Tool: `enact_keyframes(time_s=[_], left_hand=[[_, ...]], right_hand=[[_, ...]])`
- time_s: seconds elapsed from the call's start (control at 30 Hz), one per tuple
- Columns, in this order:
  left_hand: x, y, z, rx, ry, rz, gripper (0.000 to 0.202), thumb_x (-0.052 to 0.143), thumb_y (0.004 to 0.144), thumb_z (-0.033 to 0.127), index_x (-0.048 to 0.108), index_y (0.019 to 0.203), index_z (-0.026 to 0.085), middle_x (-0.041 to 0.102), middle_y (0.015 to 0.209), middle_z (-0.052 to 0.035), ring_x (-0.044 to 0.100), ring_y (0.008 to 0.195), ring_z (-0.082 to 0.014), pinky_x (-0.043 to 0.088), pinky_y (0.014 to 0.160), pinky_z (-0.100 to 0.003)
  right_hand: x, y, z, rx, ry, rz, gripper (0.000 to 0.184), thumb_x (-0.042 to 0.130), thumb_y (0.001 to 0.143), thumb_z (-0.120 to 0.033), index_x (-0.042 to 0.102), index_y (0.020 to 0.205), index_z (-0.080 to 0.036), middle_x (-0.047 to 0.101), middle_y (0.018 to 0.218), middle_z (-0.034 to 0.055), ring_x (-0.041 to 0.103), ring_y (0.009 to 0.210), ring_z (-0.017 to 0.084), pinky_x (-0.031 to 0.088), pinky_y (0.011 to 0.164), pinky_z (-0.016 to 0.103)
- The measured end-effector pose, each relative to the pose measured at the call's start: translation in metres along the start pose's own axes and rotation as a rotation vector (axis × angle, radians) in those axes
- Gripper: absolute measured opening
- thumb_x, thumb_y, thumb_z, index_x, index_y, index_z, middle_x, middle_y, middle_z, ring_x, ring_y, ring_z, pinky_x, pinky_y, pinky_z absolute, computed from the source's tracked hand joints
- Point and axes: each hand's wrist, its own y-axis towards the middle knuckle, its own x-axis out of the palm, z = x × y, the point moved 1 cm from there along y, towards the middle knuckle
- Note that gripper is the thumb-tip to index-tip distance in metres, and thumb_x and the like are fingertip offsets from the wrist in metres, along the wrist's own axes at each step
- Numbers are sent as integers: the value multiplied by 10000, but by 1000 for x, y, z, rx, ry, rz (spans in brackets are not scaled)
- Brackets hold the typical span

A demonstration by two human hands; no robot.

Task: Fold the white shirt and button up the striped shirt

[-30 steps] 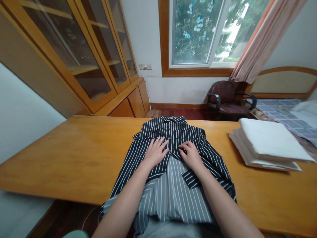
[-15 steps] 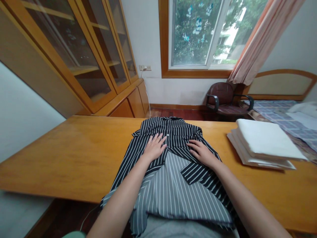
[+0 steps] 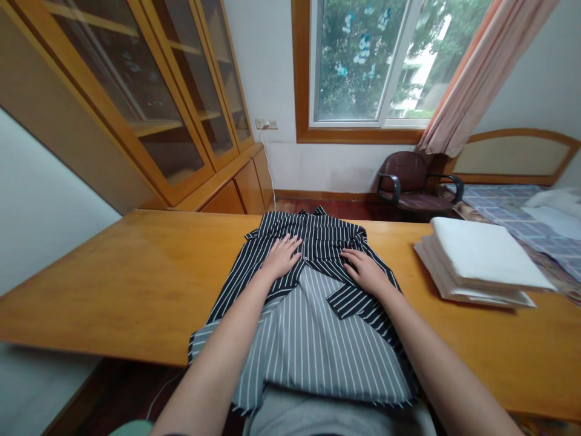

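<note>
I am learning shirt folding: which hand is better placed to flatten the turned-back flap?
Probably the right hand: it lies on the striped shirt right beside the turned-back flap; the left hand rests farther away.

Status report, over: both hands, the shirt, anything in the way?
Left hand open, flat on striped shirt. Right hand likewise. Stack of white sheets lies apart, rightward; nothing blocks.
</note>
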Motion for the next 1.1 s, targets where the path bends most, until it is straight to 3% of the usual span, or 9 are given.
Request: enact_keyframes(time_s=[0.13,0.27,0.33,0.4,0.57,0.77,0.87,1.1], left_hand=[[-9,-3,-6,16,-81,68,472,415,986,389,429,1440,261,356,1569,-59,208,1490,-266,207,1197,-532],[-28,-26,7,75,-94,169,248,526,940,378,642,1096,224,544,1312,-76,427,1302,-270,359,1110,-483],[-37,-43,16,107,-87,106,223,560,918,425,650,929,221,600,1099,-60,516,1114,-257,439,1001,-451],[-44,-60,25,134,-109,-24,257,578,900,477,637,876,228,609,975,-39,544,986,-238,475,893,-398],[-53,-85,32,120,-127,-127,189,650,845,407,628,912,232,628,932,-20,581,906,-219,455,776,-320],[-56,-82,42,99,-146,-213,85,570,837,246,595,762,213,633,826,-9,579,744,-180,394,658,-275],[-60,-76,48,67,-244,-264,112,555,824,233,578,720,198,611,750,3,557,705,-164,374,640,-255],[-64,-66,51,0,-556,-326,148,576,841,319,636,841,183,628,797,16,572,740,-141,403,672,-221]], right_hand=[[0,1,-1,21,-23,8,401,504,940,-244,573,1334,-224,590,1362,97,554,1245,237,451,1064,443],[-3,1,-4,19,-82,47,355,504,943,-256,596,1282,-204,597,1321,105,549,1207,253,429,1048,441],[-8,-1,-9,14,-126,82,286,497,952,-269,644,1187,-199,632,1222,108,555,1135,260,418,1017,442],[-13,-4,-18,-4,-164,81,239,491,965,-303,682,1071,-205,654,1095,104,553,1044,258,412,967,430],[-22,-11,-49,-147,-213,-97,238,577,936,-435,692,977,-231,647,989,73,530,963,243,386,878,382],[-13,-11,-53,-51,-273,-150,150,546,946,-226,680,881,-213,651,889,59,565,873,221,391,778,340],[-13,-9,-48,14,-132,-108,171,506,952,-205,662,883,-203,652,881,64,581,860,216,412,772,327],[-28,4,-47,268,616,10,209,513,936,-414,587,903,-221,611,821,-2,561,764,168,436,723,278]])
